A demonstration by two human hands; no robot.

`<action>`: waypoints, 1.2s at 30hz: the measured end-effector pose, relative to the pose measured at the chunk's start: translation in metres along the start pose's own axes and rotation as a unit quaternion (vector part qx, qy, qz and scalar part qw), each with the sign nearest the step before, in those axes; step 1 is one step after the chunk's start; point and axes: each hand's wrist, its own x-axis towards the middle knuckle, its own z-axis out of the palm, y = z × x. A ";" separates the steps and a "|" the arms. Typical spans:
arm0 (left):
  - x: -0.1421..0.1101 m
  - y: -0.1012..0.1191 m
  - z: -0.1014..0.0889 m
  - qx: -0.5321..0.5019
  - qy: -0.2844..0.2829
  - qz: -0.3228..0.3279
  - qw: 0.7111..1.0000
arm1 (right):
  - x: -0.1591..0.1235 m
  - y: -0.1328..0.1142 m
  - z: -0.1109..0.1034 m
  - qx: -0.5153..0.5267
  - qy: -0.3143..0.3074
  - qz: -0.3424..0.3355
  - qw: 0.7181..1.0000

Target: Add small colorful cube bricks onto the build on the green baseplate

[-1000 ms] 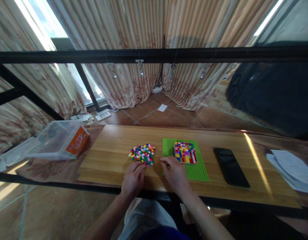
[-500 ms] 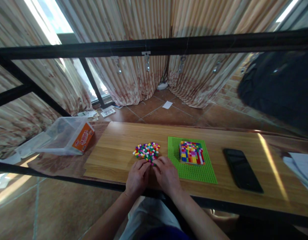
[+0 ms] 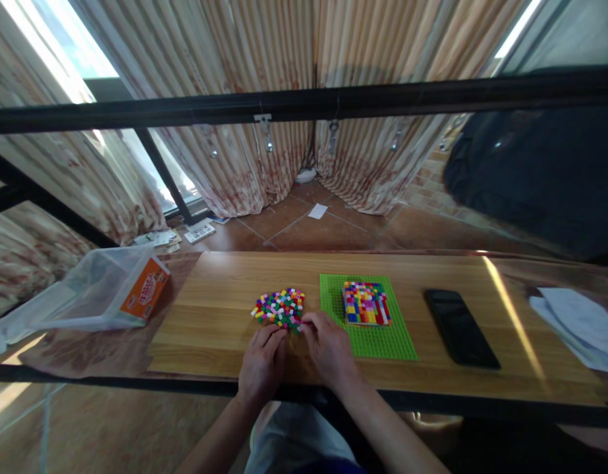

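- Toy bricks [image 3: 280,307] lie heaped just beyond the left hand [image 3: 260,363], its fingers curled, grip unclear.
- Right hand [image 3: 332,347] meets their near edge, perhaps pinching one; picking seems underway, calling for fingertip precision.
- Brick-built block [image 3: 365,304] sits on green baseplate [image 3: 383,345].

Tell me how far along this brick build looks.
Done: a multicoloured brick block sits on the green baseplate.
In hand: the right hand and left hand work at the pile's near edge; whether either grips a brick is unclear.
Left: probably the loose brick pile, though how many would be used can't be told.
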 end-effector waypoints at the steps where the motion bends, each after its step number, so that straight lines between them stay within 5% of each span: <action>1: 0.000 0.000 0.001 0.001 0.001 0.002 1.000 | -0.001 0.002 -0.009 0.020 0.017 0.014 1.000; 10: 0.000 -0.002 0.002 0.015 0.009 0.017 1.000 | -0.003 0.058 -0.080 0.002 0.156 0.108 0.982; 24: 0.000 -0.007 0.003 0.031 0.017 0.038 0.999 | 0.020 0.066 -0.072 -0.177 0.089 0.136 0.971; 36: 0.001 -0.004 0.002 0.021 0.015 0.033 0.999 | 0.021 0.069 -0.071 -0.133 0.101 0.176 0.970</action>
